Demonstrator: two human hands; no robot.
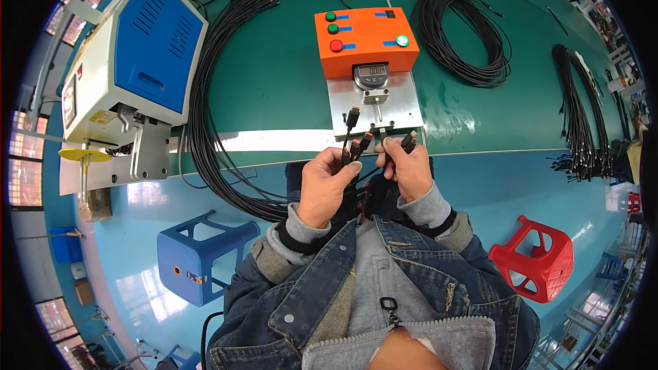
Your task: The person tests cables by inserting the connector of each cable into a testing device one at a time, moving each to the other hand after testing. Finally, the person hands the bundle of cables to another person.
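My left hand [325,185] is closed around several black cables, whose plugs [352,118] stick up past the fingers. My right hand [411,170] pinches a black cable plug [382,135] at the front edge of a metal plate [404,106]. Other cable ends [409,141] poke out beside that thumb. Whether the pinched plug sits in the fixture or only touches it, I cannot tell. On the plate, a digital dial gauge [372,77] points its probe toward me. Behind it stands an orange box [367,34] with green and red buttons; one round light at its right glows.
Long black cables [205,109] run along the left and hang over the table edge toward my lap. A blue and white machine [147,48] stands at the left. Coiled cables [428,34] and another bundle [572,109] lie right. Blue [181,260] and red stools [552,267] stand below.
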